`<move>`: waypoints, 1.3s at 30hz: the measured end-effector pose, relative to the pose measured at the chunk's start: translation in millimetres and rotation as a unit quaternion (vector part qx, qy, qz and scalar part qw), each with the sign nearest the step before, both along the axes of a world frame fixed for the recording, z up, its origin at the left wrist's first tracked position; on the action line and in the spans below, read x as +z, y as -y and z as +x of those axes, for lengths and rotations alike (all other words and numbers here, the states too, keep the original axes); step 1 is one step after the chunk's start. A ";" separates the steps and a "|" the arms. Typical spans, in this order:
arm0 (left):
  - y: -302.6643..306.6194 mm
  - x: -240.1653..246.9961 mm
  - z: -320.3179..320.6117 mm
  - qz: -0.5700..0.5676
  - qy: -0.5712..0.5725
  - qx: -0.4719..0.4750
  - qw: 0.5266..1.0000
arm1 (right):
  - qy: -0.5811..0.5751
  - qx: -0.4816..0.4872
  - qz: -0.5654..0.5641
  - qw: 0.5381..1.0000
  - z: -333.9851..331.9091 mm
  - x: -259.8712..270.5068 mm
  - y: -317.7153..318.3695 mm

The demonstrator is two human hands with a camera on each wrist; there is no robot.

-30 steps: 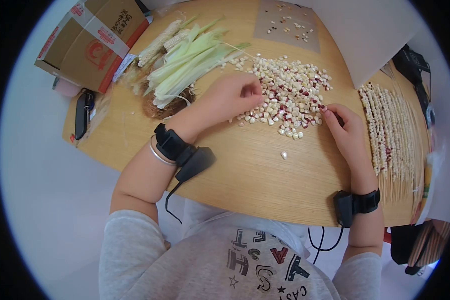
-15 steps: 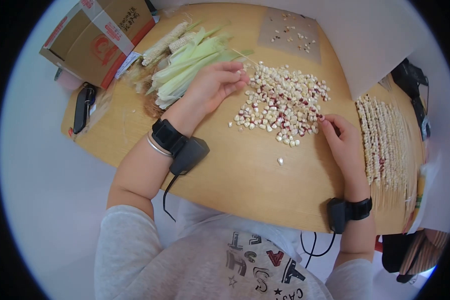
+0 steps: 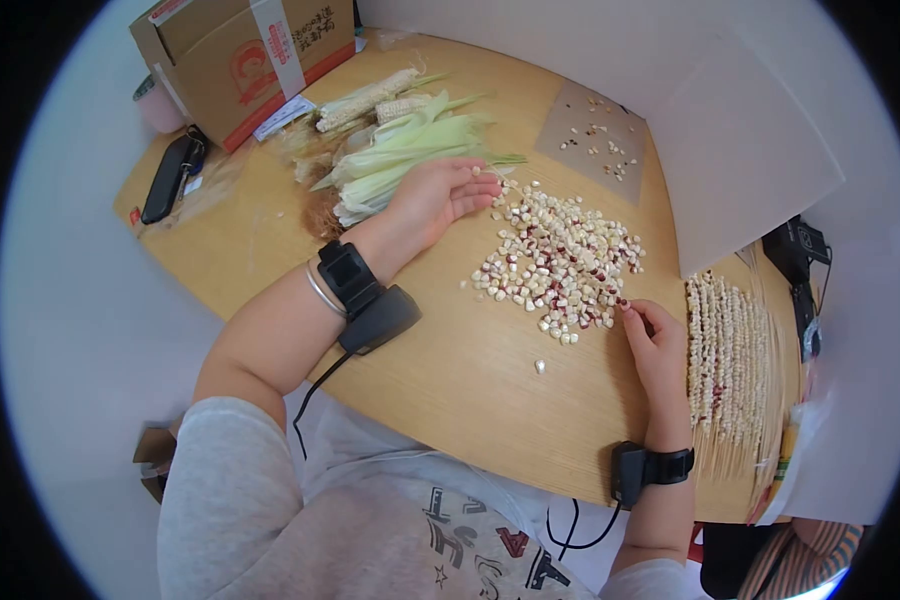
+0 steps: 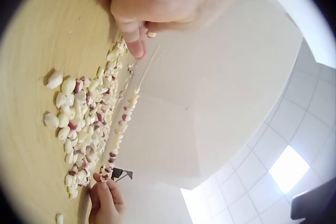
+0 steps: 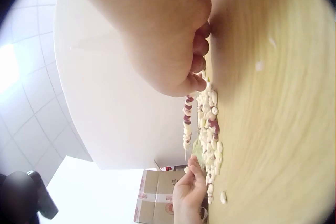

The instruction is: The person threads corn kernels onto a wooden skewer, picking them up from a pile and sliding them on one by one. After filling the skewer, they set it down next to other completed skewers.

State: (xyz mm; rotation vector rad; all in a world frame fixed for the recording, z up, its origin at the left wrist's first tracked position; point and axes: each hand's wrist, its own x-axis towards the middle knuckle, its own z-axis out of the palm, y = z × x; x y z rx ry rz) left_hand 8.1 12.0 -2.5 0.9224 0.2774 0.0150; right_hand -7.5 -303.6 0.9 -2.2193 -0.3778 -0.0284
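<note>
My right hand [image 3: 660,350] grips the lower end of a thin skewer threaded with white and dark red corn kernels [image 4: 123,119]. The skewer slants over the loose kernel pile [image 3: 560,260], and its bare tip [image 4: 150,65] points at my left hand. Beside that tip, my left hand [image 3: 435,200] pinches one pale kernel [image 4: 151,34] between thumb and finger, its other fingers extended. In the right wrist view, curled fingers [image 5: 199,50] of my right hand hide the skewer's lower end.
Green corn husks [image 3: 400,150] and bare cobs [image 3: 370,98] lie at the back left, near a cardboard box [image 3: 250,65]. Finished kernel skewers [image 3: 725,360] lie in a row at the right. A grey sheet [image 3: 580,145] bears scattered kernels. One kernel [image 3: 540,367] sits apart in front.
My left hand has gone from the pile's left side up and back to the skewer tip with a kernel. My right hand keeps its hold on the skewer. The head view has shifted.
</note>
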 end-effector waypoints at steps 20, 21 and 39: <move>3.8 0.2 0.5 0.041 0.000 0.004 0.999 | 0.004 0.024 -0.056 0.998 -3.6 8.7 -4.0; 2.6 -1.8 0.9 0.051 0.010 0.001 0.999 | 0.001 0.024 -0.051 0.998 -3.5 7.9 -3.9; 2.0 -1.5 0.3 0.055 0.009 -0.013 0.998 | 0.007 0.022 -0.060 0.998 -3.1 7.7 -5.1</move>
